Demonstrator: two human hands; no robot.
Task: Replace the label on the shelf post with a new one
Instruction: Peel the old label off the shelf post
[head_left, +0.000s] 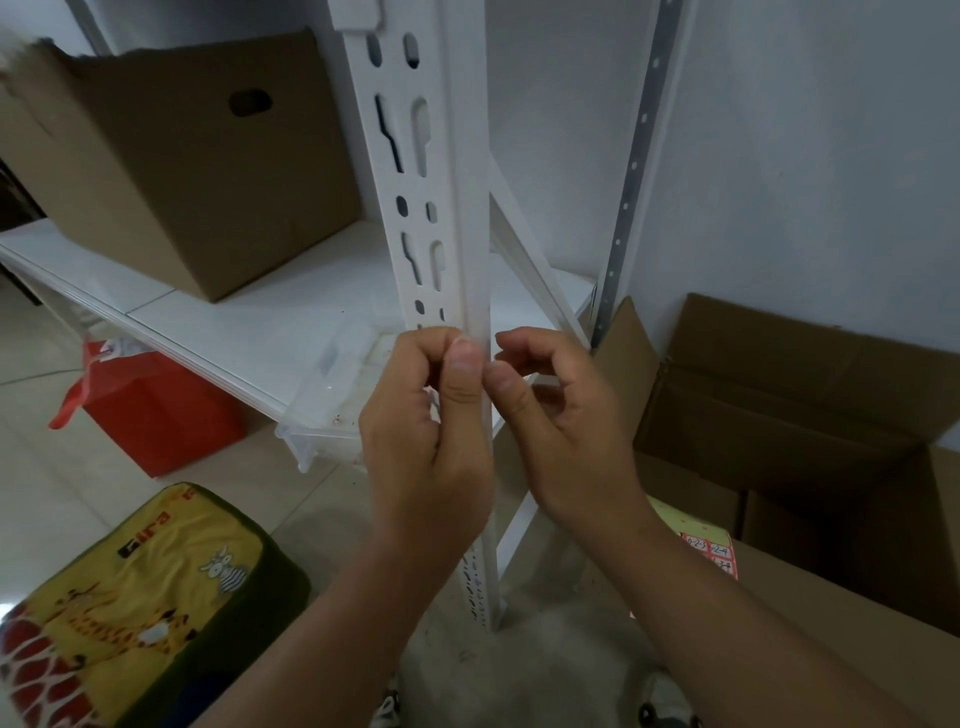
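A white slotted shelf post (431, 171) runs down the middle of the head view. My left hand (431, 415) is curled in front of it, thumb pressed against the post's front edge at shelf height. My right hand (550, 405) is close beside it on the right, thumb and bent fingers at the same edge. The two thumbs nearly touch. No label shows on the post; whatever lies under the fingertips is hidden. A sheet of pink labels (711, 553) with handwritten numbers lies on a cardboard flap to the lower right.
A closed cardboard box (182, 166) stands on the white shelf (249, 322). A clear plastic tray (332, 410) overhangs the shelf edge. A red box (156, 415) and a yellow giraffe cushion (140, 603) sit on the floor left. An open cardboard box (800, 426) is at right.
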